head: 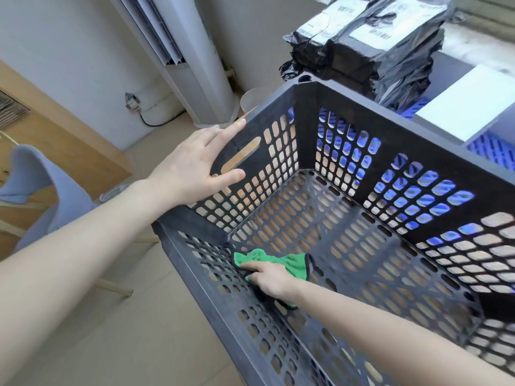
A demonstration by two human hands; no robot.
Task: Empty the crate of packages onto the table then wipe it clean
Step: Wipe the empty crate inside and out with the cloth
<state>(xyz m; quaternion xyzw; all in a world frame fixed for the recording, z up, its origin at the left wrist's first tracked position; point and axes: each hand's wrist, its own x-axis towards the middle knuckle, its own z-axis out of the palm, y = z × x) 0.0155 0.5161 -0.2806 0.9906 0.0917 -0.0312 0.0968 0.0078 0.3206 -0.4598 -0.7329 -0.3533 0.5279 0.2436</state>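
Head view: dark perforated plastic crate (pixel 348 112) filled the middle and right of frame, seen from above, its interior bare of packages. Left hand (pixel 192 165) lay flat against the outside of the crate's left end wall, fingers (pixel 231 128) spread and straight, gripping nothing; fingertips reached the top rim, thumb rested just below the slot handle (pixel 241 158). Right hand (pixel 267 277) was down inside the crate at the near-left corner, where the near wall meets the floor. It pressed a green cloth (pixel 295 264) against the crate surface, fingers curled over the cloth and pinning it; cloth bunched, with a dark hem showing on the right edge. Hand slightly blurred, so exact finger placement uncertain.

Black packages (pixel 384 43) with white labels stood stacked in a pile beyond the crate's far corner, on the table (pixel 457 71). White flat item (pixel 471 101), possibly a box or sheet, lay just right of the pile. Blue latticed plastic (pixel 490 149) showed behind the far wall and through its holes.

Left of the crate: pale tiled floor, a grey chair (pixel 41 190) at frame edge, a standing air-conditioner unit (pixel 195 59) against the wall
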